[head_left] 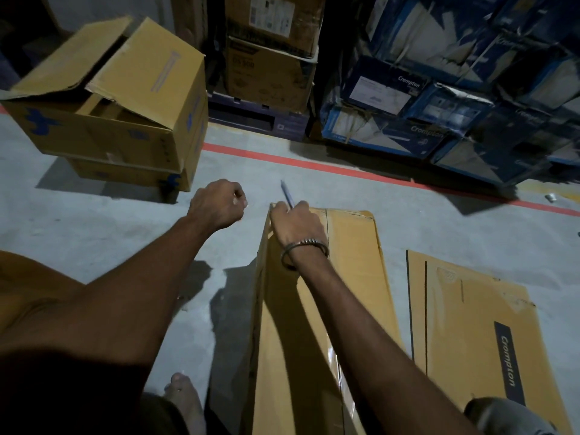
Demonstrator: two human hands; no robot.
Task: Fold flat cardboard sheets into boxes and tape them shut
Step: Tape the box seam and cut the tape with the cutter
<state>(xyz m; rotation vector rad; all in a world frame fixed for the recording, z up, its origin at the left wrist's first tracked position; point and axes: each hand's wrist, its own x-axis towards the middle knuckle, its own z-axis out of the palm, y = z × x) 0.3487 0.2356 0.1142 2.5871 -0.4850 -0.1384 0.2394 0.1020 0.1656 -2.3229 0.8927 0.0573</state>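
The long, tan, part-folded cardboard box (326, 309), likely light and stiff, is gripped at its far corner by the right hand (296, 224), which also holds a pen (287, 193), while the left hand (216, 204) is curled on nothing.

The right hand (296, 227) covers the far left corner of the long cardboard box (317, 312), and its fingers hide the lower end of the pen (287, 193). The box's near end runs off the bottom edge. The flat sheet (470, 318) is partly hidden by a knee (502, 414) at the bottom. What the curled left hand (218, 204) holds, if anything, cannot be told. The small pale object (550, 198) by the red line (345, 171) is too small to tell
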